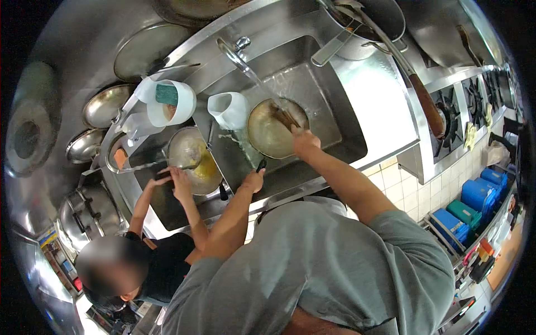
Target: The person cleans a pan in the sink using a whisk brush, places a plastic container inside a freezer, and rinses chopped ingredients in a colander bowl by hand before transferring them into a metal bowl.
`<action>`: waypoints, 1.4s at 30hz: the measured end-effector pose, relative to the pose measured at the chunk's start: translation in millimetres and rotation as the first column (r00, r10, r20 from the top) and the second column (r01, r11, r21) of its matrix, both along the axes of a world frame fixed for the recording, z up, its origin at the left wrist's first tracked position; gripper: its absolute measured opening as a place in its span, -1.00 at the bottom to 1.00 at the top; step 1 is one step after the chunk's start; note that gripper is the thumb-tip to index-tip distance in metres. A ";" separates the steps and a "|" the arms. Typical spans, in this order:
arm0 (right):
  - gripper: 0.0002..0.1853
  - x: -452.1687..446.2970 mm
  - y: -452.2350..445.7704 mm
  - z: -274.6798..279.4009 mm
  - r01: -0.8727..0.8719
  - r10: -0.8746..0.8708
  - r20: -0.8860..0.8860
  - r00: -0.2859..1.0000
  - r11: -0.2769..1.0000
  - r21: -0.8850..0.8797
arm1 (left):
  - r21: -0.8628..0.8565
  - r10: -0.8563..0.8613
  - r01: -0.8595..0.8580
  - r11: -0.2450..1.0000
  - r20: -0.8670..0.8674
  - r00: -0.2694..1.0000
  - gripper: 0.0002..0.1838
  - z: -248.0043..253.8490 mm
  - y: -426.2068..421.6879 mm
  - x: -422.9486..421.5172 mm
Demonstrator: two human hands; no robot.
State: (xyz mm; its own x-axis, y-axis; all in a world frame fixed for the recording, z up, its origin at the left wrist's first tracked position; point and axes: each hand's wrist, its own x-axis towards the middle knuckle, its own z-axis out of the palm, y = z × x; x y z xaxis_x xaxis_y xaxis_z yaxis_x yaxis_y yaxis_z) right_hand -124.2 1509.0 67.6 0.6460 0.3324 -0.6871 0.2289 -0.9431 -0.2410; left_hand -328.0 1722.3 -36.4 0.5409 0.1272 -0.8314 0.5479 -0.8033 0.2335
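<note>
A round metal pan lies in the right sink basin, under water running from the tap. My left hand is closed around the pan's black handle, at the front of the basin. My right hand grips a brown wok brush, whose bristle end is inside the pan; its tip is blurred by the water. Just left of the pan stands a white plastic jug.
On my left a co-worker's hands are over another pan with yellowish contents. A white container holds a green scouring pad. Pots and a long-handled ladle are at upper right, near gas burners.
</note>
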 end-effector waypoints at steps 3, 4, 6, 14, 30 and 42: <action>-0.16 -47.5 8.7 -42.6 -0.297 0.291 -0.104 0.951 0.954 -0.051 | 0.081 0.204 -0.196 0.977 -0.120 0.971 -0.27 19.6 -9.8 17.9; -0.24 -48.8 19.6 -24.2 -0.427 0.407 -0.322 0.855 0.904 0.009 | 0.032 0.119 -0.116 0.993 -0.089 0.989 -0.27 -23.9 2.4 -1.0; -0.37 -22.0 34.4 20.9 0.130 0.237 -0.719 0.653 0.901 0.414 | -0.013 0.039 -0.040 0.999 -0.059 0.998 -0.26 -35.6 2.0 -12.0; -0.14 5.0 14.2 8.1 0.020 0.109 -0.385 0.916 0.949 0.316 | -0.040 0.083 -0.087 0.995 -0.109 0.991 -0.37 55.2 -13.1 28.4; -0.39 10.6 -31.1 -7.8 -0.668 0.640 -0.335 0.691 0.743 0.041 | 0.088 0.074 -0.058 0.994 -0.187 0.980 -0.25 24.1 -13.5 27.5; -0.34 10.1 -158.3 38.5 0.109 -0.136 0.127 0.982 0.973 0.205 | -0.582 0.651 -0.803 -0.127 -0.660 0.376 -0.68 185.7 -41.6 160.5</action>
State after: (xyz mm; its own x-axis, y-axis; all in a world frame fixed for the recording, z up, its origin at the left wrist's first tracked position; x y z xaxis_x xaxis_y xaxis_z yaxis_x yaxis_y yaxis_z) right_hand -114.1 1350.7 106.2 0.7750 0.3640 -0.5166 0.1590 -0.9034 -0.3981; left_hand -167.5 1680.7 149.4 0.4855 -0.2861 -0.8261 0.7429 0.6332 0.2173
